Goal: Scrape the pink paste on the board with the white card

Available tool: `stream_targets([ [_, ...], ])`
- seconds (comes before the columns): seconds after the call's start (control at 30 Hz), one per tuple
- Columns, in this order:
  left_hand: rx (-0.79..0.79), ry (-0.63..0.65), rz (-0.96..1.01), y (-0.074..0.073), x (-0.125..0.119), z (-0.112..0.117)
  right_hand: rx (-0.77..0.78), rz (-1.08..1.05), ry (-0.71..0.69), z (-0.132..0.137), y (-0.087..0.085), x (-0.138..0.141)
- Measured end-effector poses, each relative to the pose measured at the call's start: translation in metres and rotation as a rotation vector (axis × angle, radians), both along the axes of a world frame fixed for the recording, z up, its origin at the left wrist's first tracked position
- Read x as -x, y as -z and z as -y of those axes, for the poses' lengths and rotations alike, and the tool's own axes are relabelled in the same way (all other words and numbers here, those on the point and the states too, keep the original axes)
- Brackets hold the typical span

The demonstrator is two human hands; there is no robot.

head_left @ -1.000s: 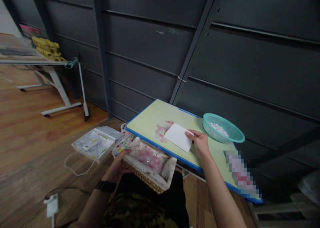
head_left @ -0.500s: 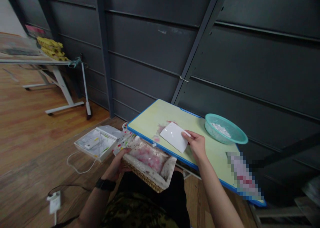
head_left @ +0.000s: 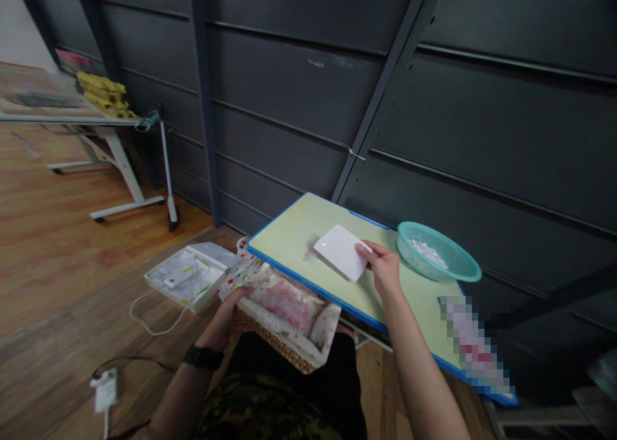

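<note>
Card (head_left: 341, 252) slid up board (head_left: 292, 227); floor (head_left: 58, 254) seemingly wooden.

White card (head_left: 341, 252): resting on the green board (head_left: 289, 229), glossy and plain.
Wicker basket (head_left: 277, 340): sitting cloth-lined under the board's near edge.

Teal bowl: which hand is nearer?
Right. The right hand sits on the board just left of the teal bowl, holding a white card; the left hand grips the wicker basket below the board, farther off.
</note>
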State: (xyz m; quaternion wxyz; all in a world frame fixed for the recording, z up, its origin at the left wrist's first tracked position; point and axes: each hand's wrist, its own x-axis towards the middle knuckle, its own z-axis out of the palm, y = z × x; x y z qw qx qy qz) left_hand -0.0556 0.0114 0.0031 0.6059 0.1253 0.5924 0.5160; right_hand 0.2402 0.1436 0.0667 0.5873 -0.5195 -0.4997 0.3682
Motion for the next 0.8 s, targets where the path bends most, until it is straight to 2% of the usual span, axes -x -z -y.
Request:
stream_targets([
  [0.13, -0.014, 0.025, -0.011, 0.004, 0.000, 0.000, -0.075, 0.083, 0.052, -0.026, 0.000, 0.001],
  [0.27, -0.028, 0.039, -0.018, 0.008, 0.003, 0.000, -0.110, 0.249, 0.023, -0.045, 0.000, 0.023],
  [0.37, -0.011, 0.053, -0.015, 0.010, 0.004, -0.001, -0.140, 0.379, -0.018, -0.049, -0.002, 0.039],
  [0.5, -0.013, 0.031, -0.009, 0.012, 0.004, -0.001, -0.138, 0.410, -0.090, -0.043, -0.004, 0.044],
  [0.63, -0.028, 0.031, 0.005, 0.016, 0.003, -0.001, -0.128, 0.300, -0.102, -0.028, -0.005, 0.038],
  [0.8, -0.024, 0.041, 0.015, 0.019, 0.003, -0.002, -0.072, 0.220, -0.228, -0.006, -0.006, 0.029],
])
